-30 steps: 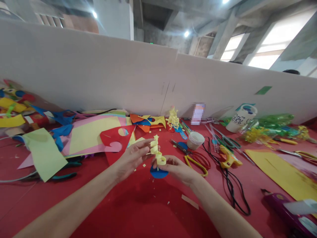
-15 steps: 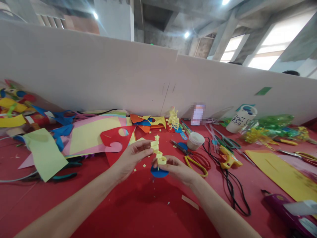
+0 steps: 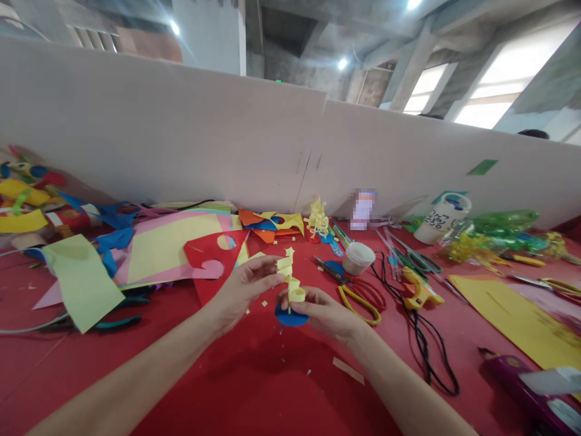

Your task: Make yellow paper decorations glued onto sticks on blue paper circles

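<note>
In the middle of the view stands a small curled pale yellow paper piece (image 3: 297,294) with a star-like tip, above a round blue base (image 3: 291,317). My left hand (image 3: 247,288) pinches its upper curl between thumb and fingers. Lower down, my right hand (image 3: 324,307) grips it close to the base, fingers closed, some fingertips hidden behind the paper. A similar frilly yellow paper figure (image 3: 318,219) stands farther back near the wall.
Scissors with yellow handles (image 3: 363,307), a white tub (image 3: 358,258), a yellow glue gun (image 3: 420,292) and its black cord lie right. Coloured paper sheets (image 3: 167,248) lie left. A purple tool (image 3: 521,381) sits front right. A white partition (image 3: 204,133) stands behind.
The yellow paper piece and blue base have shifted very slightly. Both hands keep nearly the same hold and place.
</note>
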The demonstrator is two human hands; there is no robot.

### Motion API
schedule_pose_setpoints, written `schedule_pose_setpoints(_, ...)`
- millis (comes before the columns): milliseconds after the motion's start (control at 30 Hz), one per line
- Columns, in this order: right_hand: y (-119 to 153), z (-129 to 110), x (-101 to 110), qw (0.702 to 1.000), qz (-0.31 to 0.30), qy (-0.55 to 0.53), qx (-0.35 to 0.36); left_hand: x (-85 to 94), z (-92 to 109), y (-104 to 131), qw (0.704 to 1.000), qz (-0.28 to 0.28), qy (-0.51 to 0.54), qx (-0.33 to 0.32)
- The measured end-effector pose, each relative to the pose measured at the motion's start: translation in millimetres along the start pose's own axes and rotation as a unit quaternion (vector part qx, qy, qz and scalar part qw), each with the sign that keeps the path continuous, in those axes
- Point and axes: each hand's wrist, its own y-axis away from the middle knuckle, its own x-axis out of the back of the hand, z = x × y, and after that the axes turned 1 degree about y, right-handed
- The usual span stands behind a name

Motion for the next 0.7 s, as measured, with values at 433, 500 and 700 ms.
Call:
schedule_pose_setpoints(433,-5,8,0,0.999,0.023,-0.01,0.02,-19.9,3,12,0.993,0.038,-0.115,-0.019)
schedule_pose_setpoints(500,-5,8,1,0.999,0.021,-0.015,0.025,-19.6,4,12,0.993,0.037,-0.111,-0.027)
schedule_pose_setpoints(700,-5,6,2,0.999,0.02,-0.035,0.017,-17.7,5,11,0.993,0.02,-0.106,-0.046)
